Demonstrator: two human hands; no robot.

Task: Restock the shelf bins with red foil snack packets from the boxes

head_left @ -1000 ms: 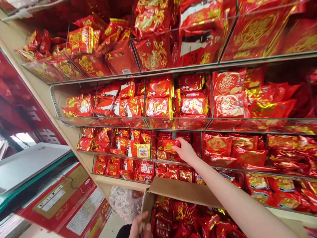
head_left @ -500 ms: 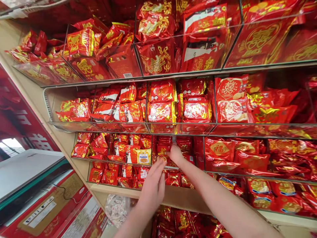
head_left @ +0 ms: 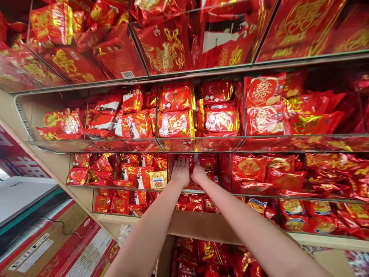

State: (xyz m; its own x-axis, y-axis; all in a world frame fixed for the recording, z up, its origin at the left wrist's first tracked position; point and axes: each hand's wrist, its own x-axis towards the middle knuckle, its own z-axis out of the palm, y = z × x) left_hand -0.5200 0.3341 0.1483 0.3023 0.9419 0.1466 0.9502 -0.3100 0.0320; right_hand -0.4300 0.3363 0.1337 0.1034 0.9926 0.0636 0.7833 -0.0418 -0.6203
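Both of my hands reach into one section of a lower shelf, among stacked red packets [head_left: 212,161]. My left hand [head_left: 180,173] lies flat with its fingers stretched forward over the packets on the section's left side. Close to its right is my right hand [head_left: 198,173], its fingers curled and partly hidden. A narrow grey strip [head_left: 196,157] shows just beyond the right fingertips. What the right hand grips, if anything, is out of sight. A yellow and white cookie packet [head_left: 158,180] stands in the section to the left.
Below my arms is an open cardboard box [head_left: 204,227] with red packets inside. Clear shelf fronts [head_left: 129,145] run across the shelves above, with dividers between sections. Printed cartons [head_left: 57,238] stand at the lower left beside the wooden shelf side [head_left: 77,200].
My left hand has moved forward and up from the shelf's front edge onto the packets. My right hand stays in the same section. The view has come closer, showing more of the box.
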